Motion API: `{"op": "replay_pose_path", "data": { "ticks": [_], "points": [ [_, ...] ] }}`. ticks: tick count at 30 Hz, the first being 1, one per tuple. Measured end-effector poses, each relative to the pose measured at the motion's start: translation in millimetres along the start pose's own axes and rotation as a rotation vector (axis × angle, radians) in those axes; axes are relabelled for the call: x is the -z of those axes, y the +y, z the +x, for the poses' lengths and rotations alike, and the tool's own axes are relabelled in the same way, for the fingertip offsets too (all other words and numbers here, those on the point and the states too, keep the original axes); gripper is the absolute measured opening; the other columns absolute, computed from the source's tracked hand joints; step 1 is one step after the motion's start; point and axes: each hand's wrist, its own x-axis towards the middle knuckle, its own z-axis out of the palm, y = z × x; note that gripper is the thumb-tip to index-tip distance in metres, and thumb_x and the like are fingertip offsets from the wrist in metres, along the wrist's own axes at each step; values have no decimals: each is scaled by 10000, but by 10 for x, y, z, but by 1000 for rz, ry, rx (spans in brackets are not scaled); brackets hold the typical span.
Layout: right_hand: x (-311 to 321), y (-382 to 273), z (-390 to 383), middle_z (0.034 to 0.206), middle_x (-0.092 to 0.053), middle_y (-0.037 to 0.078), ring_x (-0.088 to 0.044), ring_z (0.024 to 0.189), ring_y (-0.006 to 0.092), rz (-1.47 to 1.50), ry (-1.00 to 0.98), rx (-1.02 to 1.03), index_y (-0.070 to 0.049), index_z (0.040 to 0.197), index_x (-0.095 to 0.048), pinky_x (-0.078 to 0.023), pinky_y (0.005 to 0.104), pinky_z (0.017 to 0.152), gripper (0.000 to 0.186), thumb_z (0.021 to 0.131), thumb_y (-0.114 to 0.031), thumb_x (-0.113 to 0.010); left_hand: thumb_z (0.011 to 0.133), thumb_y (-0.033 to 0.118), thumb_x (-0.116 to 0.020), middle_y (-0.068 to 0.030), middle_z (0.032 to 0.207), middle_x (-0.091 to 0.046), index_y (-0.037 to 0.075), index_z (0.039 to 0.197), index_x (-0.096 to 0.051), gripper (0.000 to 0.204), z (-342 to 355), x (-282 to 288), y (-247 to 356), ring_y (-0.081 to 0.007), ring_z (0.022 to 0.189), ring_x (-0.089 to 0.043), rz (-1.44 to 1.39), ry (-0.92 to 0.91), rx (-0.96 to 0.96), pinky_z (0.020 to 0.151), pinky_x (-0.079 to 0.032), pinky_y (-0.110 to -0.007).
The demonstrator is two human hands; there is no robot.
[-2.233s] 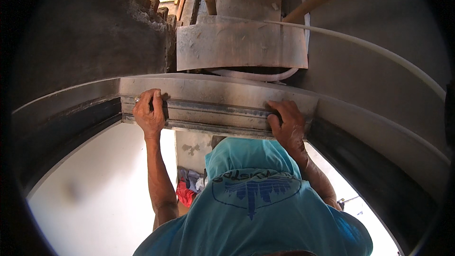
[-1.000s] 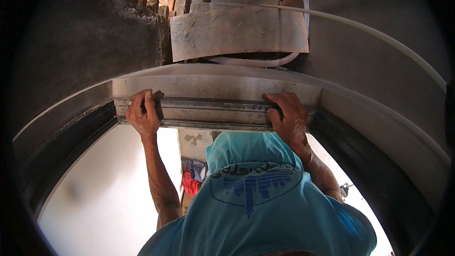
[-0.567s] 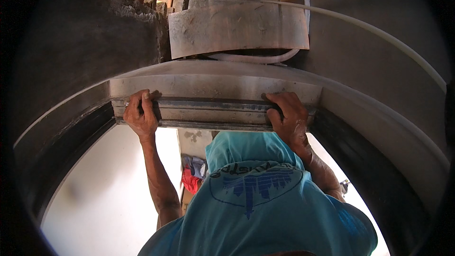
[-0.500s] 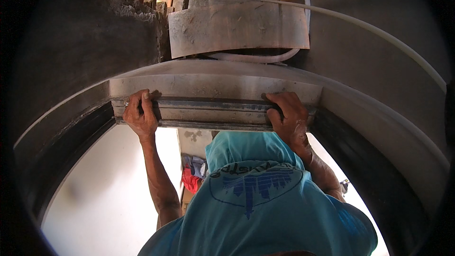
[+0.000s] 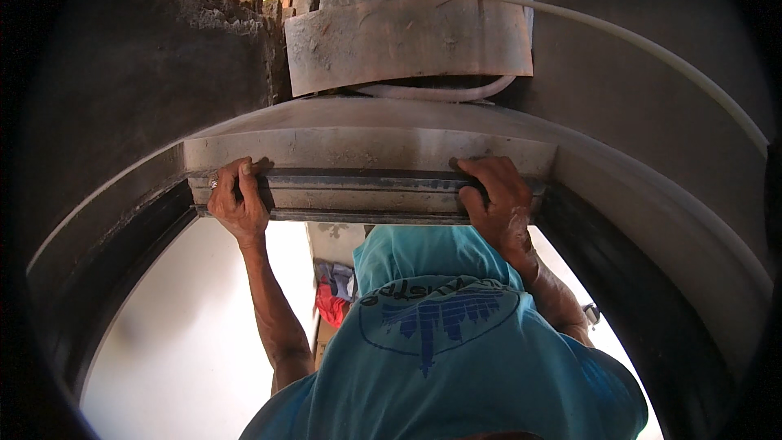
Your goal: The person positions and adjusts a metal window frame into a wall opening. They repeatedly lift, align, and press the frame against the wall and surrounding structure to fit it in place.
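Observation:
A dusty dark frame bar [image 5: 366,182] with grooved ledges runs across the opening in front of me. My left hand [image 5: 238,205] grips its left end, thumb up and fingers curled over the ledge; a ring shows on one finger. Near the right end, my right hand [image 5: 498,200] is closed over the same bar, with fingers bent and partly hidden. Both hands are well apart, and between them the bar is bare. Dark upright frame sides [image 5: 643,301] meet the bar at its ends.
Beyond the bar lies a grey plaster ledge [image 5: 366,147]. Past it a curved, dirty board [image 5: 407,41] stands against the wall, with a pale hose [image 5: 652,45] beside it. Broken brickwork [image 5: 224,0] is at the far left. Red and blue cloths [image 5: 332,297] lie below.
The view has shifted very slightly. Both hands stay on the bar in nearly the same places.

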Motion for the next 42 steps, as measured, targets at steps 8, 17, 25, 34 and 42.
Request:
{"op": "replay_pose_path", "data": {
  "ticks": [8,17,25,34,42],
  "points": [
    [-23,31,-1,974,-719,138,-700,900,303,-26,12,23,-34,1109,-749,-600,442,789,327,784,-55,-726,1083,209,-599,-118,851,-790,6,1013,-742,258,10,4,12,-197,757,-745,28,-4,-7,708,-562,-342],
    [-23,21,-5,983,-722,143,-704,914,309,6,9,-3,-27,1117,-750,-604,450,806,338,781,-50,-724,1074,181,-621,-104,855,-783,22,1002,-746,214,8,2,27,-180,737,-723,12,10,-13,695,-547,-339],
    [-15,29,1,969,-726,142,-707,911,308,12,10,5,-29,1120,-754,-605,454,809,340,782,-53,-715,1072,186,-626,-95,864,-788,32,1012,-750,207,4,4,-3,-168,735,-722,15,8,-23,690,-546,-330],
    [-10,22,-1,974,-724,142,-705,923,314,10,4,-11,-35,1123,-753,-599,452,826,345,781,-52,-715,1077,200,-614,-104,862,-789,26,1013,-751,231,6,9,14,-182,745,-733,26,2,-21,698,-558,-340],
    [6,-24,-14,1072,-733,155,-699,1007,335,54,1,-49,-44,1132,-748,-584,451,890,351,784,-34,-706,1029,107,-648,-130,861,-766,-11,973,-746,164,-2,8,40,-221,740,-719,2,19,7,689,-546,-344]
  ]
}}
